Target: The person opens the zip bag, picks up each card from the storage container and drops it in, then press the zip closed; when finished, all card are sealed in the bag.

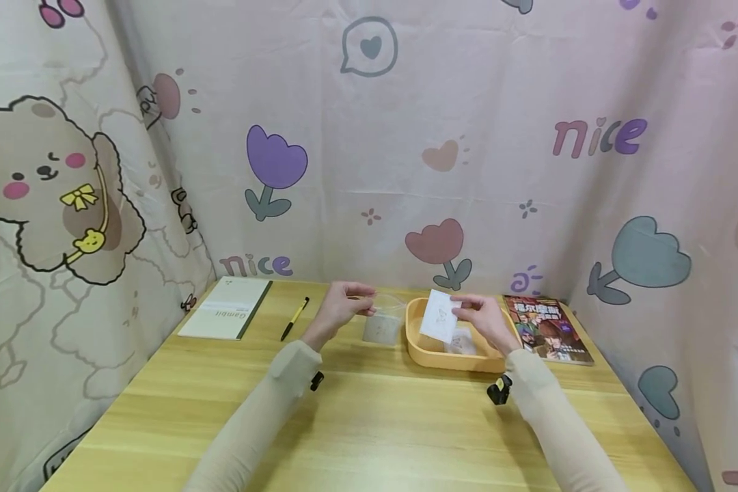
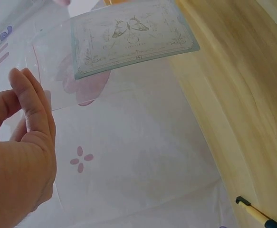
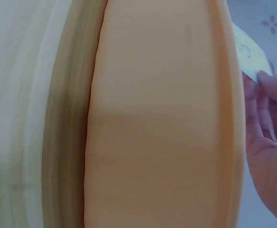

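My left hand (image 1: 342, 309) pinches a clear plastic sleeve (image 1: 390, 301) by its edge, left of the orange basket. Inside the sleeve, a pale card with a butterfly print (image 2: 133, 35) shows in the left wrist view. My right hand (image 1: 484, 318) pinches a white card (image 1: 440, 316) at its edge and holds it tilted over the orange basket (image 1: 449, 363). In the right wrist view the basket wall covers much of the picture, with my fingers and part of the white card beyond it. Another pale printed card (image 1: 461, 341) lies in the basket.
A magazine (image 1: 550, 329) lies to the right of the basket. On the left are a notebook (image 1: 224, 307) and a yellow and black pen (image 1: 295, 319). A patterned curtain (image 1: 357, 171) hangs close behind the wooden table (image 1: 369, 430).
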A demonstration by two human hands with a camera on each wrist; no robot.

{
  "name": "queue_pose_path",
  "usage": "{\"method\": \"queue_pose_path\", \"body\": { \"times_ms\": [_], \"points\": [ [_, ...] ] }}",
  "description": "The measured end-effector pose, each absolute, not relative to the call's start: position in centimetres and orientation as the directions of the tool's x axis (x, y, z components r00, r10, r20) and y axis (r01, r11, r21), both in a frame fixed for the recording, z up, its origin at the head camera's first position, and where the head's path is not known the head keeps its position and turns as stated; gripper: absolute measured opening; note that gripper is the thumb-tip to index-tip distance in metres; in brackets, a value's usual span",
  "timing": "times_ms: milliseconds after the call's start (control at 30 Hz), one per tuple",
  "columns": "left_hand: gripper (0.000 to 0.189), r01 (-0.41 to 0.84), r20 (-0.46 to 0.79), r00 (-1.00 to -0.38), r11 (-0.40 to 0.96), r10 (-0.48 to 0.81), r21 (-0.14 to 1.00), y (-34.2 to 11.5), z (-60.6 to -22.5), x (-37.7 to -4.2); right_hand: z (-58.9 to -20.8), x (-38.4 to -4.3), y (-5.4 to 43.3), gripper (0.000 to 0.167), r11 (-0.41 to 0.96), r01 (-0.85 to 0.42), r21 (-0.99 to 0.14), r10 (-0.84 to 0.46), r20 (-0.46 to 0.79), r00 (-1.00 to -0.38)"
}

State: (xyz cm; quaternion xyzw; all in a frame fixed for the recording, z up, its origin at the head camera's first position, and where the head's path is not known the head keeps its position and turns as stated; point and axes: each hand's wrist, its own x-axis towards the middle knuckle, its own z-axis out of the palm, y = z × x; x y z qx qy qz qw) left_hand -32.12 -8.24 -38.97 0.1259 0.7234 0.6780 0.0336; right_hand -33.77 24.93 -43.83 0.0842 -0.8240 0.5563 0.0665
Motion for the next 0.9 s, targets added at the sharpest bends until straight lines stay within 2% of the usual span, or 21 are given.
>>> {"method": "queue_pose_path", "body": {
  "times_ms": [133,500,900],
  "points": [
    [0.026,0.142,0.13,-0.967,0.039,0.221,0.989,-8.4,-39.1,-31.9,-43.4,-33.6,24.3,0.036,0.334,-0.279,-0.901,-0.036,0.283,-0.958],
    [0.026,0.129,0.115,-0.969,0.049,0.217,0.99,-8.2,-39.1,-32.0,-41.9,-33.1,22.5,0.037,0.124,-0.366,-0.922,0.043,0.373,-0.927],
    [0.027,0.122,0.11,-0.969,0.042,0.22,0.992,-8.4,-39.0,-32.0,-40.2,-32.1,20.6,0.042,0.001,-0.452,-0.892,0.029,0.452,-0.892]
  ]
}}
